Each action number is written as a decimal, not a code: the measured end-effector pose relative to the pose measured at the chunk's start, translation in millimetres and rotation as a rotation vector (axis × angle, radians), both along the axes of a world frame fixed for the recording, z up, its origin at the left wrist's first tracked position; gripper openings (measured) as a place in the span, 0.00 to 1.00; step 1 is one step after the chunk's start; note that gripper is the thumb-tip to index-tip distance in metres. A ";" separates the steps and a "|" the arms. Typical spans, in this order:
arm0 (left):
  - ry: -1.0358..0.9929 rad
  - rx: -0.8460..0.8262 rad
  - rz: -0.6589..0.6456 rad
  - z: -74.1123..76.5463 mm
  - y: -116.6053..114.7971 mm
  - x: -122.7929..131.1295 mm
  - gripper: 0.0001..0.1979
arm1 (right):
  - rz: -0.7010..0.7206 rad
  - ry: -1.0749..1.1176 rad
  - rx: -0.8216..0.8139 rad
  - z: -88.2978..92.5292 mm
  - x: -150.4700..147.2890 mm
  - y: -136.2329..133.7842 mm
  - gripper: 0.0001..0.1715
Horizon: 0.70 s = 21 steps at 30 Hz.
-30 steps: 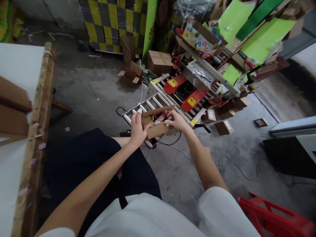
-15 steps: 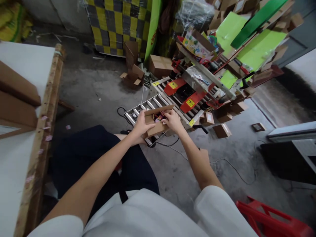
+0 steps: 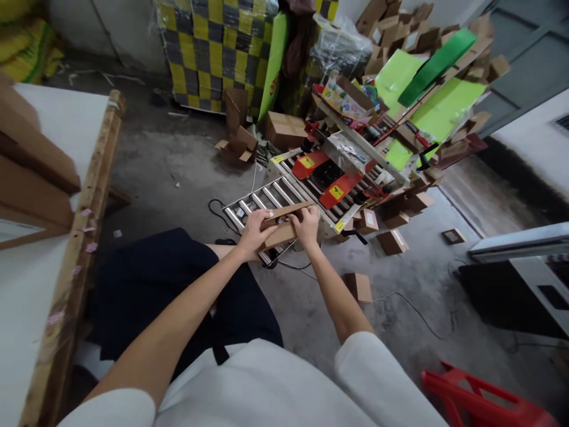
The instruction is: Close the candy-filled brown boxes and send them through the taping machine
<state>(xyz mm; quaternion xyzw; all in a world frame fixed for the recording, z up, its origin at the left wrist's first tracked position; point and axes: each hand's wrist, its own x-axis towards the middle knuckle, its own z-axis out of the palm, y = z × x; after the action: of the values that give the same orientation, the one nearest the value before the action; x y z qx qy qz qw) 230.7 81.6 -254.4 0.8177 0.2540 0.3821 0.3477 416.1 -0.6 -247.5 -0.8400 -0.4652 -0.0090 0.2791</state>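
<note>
A small cardboard box (image 3: 281, 236) rests at the near end of the roller conveyor (image 3: 255, 200), its long flaps partly folded in over the opening. My left hand (image 3: 254, 232) grips the box's left end, thumb along the near flap. At the other end my right hand (image 3: 307, 225) grips the box too, its thumb near the gap between the flaps. Only a sliver of the contents shows through that gap, too little to name. Just beyond the box stands a box-sealing machine with red plates (image 3: 336, 191).
On my left is a wood-edged table (image 3: 95, 172) with large cartons (image 3: 35, 196). Small boxes (image 3: 393, 242) and a cable (image 3: 411, 305) lie on the floor to the right. A red plastic stool (image 3: 484, 394) stands at lower right. Checkered wrapped stacks (image 3: 213, 53) are at the back.
The box's flaps have come down over the colourful contents. My right hand has moved from inside the opening to the box's right end. The view has shifted slightly.
</note>
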 end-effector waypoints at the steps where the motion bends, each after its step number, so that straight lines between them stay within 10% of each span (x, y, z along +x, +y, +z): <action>1: 0.008 0.015 -0.001 2.0 0.0 -1.6 0.10 | -0.070 0.021 0.078 -6.3 -7.6 -5.4 0.24; 4: 0.060 0.060 0.007 5.0 -0.3 -8.5 0.07 | -0.164 0.061 0.169 -23.5 -42.6 -21.0 0.34; 14: 0.153 0.071 0.214 5.7 -43.8 -17.3 0.17 | 0.469 -0.007 -0.158 -6.7 -60.2 -44.1 0.60; 21: -0.011 -0.219 0.132 -0.5 -25.9 -31.1 0.12 | 0.354 -0.095 -0.189 -8.4 -67.1 -15.2 0.43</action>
<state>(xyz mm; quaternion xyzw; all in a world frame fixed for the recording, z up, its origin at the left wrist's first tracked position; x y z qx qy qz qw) 199.6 55.7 -254.9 0.7541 0.3455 0.3787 0.4106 349.0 -15.8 -255.9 -0.7662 -0.6170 0.0444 0.1740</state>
